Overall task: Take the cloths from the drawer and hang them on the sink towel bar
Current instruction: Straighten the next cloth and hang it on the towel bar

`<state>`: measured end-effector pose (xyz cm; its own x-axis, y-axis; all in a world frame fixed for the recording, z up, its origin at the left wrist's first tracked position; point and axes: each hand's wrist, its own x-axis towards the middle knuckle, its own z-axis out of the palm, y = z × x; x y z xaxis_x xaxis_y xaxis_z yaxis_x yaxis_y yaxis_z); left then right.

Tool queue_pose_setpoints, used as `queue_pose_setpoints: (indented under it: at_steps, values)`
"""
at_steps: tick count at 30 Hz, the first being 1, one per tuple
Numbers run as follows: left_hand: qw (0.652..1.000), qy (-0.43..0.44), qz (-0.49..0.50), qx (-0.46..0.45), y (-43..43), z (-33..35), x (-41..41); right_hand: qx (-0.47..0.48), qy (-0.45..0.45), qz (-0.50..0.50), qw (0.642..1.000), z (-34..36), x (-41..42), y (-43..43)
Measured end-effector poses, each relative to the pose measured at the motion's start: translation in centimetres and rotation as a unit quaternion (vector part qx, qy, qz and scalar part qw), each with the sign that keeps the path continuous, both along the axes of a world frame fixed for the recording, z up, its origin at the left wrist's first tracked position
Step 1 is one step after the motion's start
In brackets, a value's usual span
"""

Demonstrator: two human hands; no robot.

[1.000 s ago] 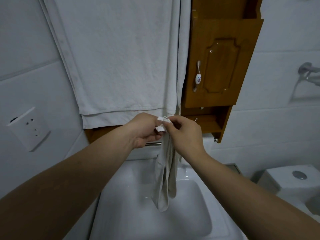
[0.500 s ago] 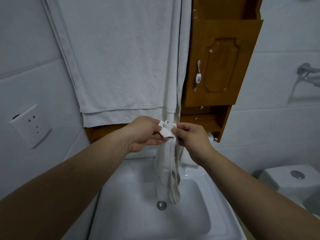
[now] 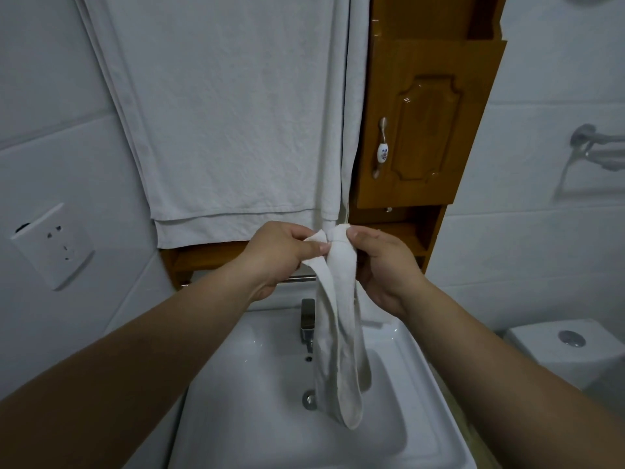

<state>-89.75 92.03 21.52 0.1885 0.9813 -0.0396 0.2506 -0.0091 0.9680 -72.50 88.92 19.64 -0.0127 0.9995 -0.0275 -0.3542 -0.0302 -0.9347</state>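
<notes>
Both hands pinch the bunched top of one white cloth [image 3: 338, 333]. The left hand [image 3: 277, 255] nips a loose corner between thumb and curled fingers, and the right hand [image 3: 385, 265] curls its thumb and fingers round the gathered part just beside it. The cloth hangs straight down in long folds over the one white sink [image 3: 236, 418], its lower end in front of the basin, just right of the single drain [image 3: 309, 400]. One metal faucet [image 3: 307, 319] stands behind the cloth's left edge. Beyond the hands, one towel bar [image 3: 297, 278] runs under a wooden shelf, mostly hidden by the hands and the cloth. Above it hangs a large white towel [image 3: 230, 113] in two layers. One wooden cabinet door [image 3: 426, 130] with one handle [image 3: 381, 147] is to its right. One wall socket [image 3: 50, 245] is at left, one toilet [image 3: 558, 350] at right.
</notes>
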Motion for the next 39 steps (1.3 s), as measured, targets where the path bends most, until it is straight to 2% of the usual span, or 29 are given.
queue_pose_setpoints:
  at_steps: [2,5,8,12,17,20,24,26,30,33,35,39]
  values:
    - [1.000,-0.005,-0.005,0.010,-0.4,0.2,0.3,-0.011,0.028,0.000,1.000,0.2,0.1,0.1]
    - [0.999,-0.027,0.017,0.005,-0.4,0.0,0.6,-0.015,0.025,0.011,1.000,0.1,-0.1,0.0]
    - [0.998,-0.054,0.034,-0.013,-0.3,-0.3,0.6,-0.009,-0.002,0.016,1.000,-0.2,-0.2,0.0]
    - [0.996,-0.073,0.010,-0.054,-0.5,-0.6,0.6,0.005,-0.043,0.004,0.999,-0.4,-0.4,-0.1]
    - [0.984,-0.140,0.017,-0.111,-0.2,-0.7,1.1,0.068,-0.159,-0.059,0.983,-0.2,-1.2,-0.2]
    - [0.988,-0.114,0.005,-0.108,-0.2,-0.9,1.1,0.094,-0.238,-0.100,0.962,-0.3,-1.7,0.0]
    - [0.991,-0.085,-0.035,-0.094,-0.3,-0.9,1.3,0.103,-0.278,-0.130,0.946,-0.3,-1.8,0.2]
    - [0.990,-0.097,-0.028,-0.100,-0.1,-1.2,1.3,0.079,-0.266,-0.120,0.953,-0.3,-1.7,0.4]
    - [0.974,-0.178,0.008,-0.142,0.5,-1.8,1.1,-0.002,-0.105,-0.058,0.993,-0.3,-1.4,0.9]
    - [0.965,-0.212,0.017,-0.152,0.6,-2.0,1.2,-0.021,-0.053,-0.044,0.997,-0.4,-1.3,1.0]
    - [0.964,-0.221,0.020,-0.149,0.6,-1.9,1.4,-0.017,-0.058,-0.052,0.997,-0.5,-1.4,1.0]
    - [0.973,-0.195,0.036,-0.120,0.8,-2.1,1.4,0.065,-0.168,-0.075,0.981,-0.9,-2.2,0.6]
